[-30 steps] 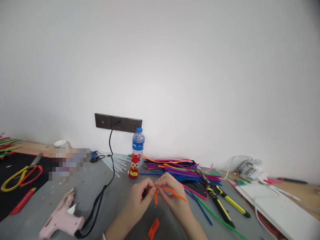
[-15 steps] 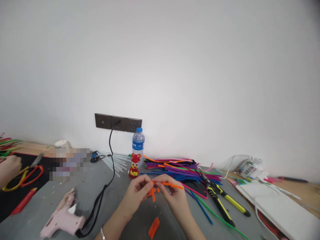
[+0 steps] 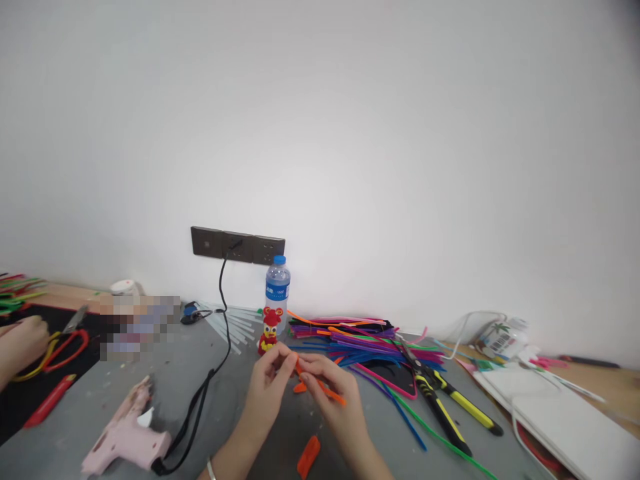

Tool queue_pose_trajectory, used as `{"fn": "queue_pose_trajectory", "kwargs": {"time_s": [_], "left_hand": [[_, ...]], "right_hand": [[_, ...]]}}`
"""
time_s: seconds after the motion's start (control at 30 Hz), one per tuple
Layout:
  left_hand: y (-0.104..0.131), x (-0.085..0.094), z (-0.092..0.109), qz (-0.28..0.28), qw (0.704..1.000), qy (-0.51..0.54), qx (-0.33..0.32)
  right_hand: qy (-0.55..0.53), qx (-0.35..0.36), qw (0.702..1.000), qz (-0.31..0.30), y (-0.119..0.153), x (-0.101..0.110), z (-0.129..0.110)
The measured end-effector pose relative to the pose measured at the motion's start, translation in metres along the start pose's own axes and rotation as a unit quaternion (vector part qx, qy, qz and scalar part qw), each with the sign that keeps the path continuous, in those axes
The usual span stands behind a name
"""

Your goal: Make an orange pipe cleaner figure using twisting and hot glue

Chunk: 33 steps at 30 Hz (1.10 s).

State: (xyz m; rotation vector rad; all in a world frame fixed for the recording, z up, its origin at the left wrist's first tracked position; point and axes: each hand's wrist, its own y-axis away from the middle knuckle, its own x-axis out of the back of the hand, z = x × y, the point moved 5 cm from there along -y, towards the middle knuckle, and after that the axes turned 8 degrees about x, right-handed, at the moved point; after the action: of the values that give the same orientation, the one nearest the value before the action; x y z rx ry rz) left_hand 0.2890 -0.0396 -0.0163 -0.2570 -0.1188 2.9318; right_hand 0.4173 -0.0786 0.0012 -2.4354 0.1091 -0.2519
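Note:
Between my two hands is an orange pipe cleaner (image 3: 333, 395), pinched at its near end. My left hand (image 3: 273, 381) has thumb and fingers closed on it, and my right hand (image 3: 333, 380) grips it just alongside, its free end slanting down to the right. Under the fingers, more orange pieces (image 3: 300, 387) lie partly hidden. An orange piece with a thin wire tip (image 3: 309, 457) rests on the grey table nearer to me. Behind my left hand stands a small red and yellow figure (image 3: 271, 327) with round ears, in front of a water bottle (image 3: 278, 290).
Bundled colourful pipe cleaners (image 3: 360, 340) and yellow-black pliers (image 3: 440, 393) lie to the right. A pink glue gun (image 3: 127, 437) with a black cord lies left. At far left, another person's hand (image 3: 25, 343) is near scissors (image 3: 67, 350). White box-like item (image 3: 560, 420) lies right.
Both hands have shifted slightly and the orange pipe cleaner has swung from nearly level to slanting downward on the right. The other person's hand has moved slightly right.

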Motion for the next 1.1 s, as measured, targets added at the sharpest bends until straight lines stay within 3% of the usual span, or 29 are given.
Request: {"fn": "queue_pose_trajectory", "kwargs": {"time_s": [0.13, 0.37, 0.7, 1.1], "left_hand": [[-0.001, 0.002, -0.004, 0.013, 1.000, 0.019, 0.004], [-0.008, 0.001, -0.005, -0.032, 0.999, -0.033, 0.012], [-0.014, 0.008, -0.007, -0.075, 0.996, -0.027, 0.031], [-0.014, 0.009, -0.010, -0.022, 0.997, 0.068, 0.023]], "right_hand": [[0.023, 0.010, 1.000, -0.001, 0.003, -0.001, -0.001], [-0.041, -0.156, 0.984, 0.078, 0.003, 0.009, 0.020], [-0.049, -0.153, 0.985, 0.065, -0.006, 0.015, 0.015], [-0.203, -0.220, 0.951, 0.084, -0.001, 0.007, 0.023]]}}
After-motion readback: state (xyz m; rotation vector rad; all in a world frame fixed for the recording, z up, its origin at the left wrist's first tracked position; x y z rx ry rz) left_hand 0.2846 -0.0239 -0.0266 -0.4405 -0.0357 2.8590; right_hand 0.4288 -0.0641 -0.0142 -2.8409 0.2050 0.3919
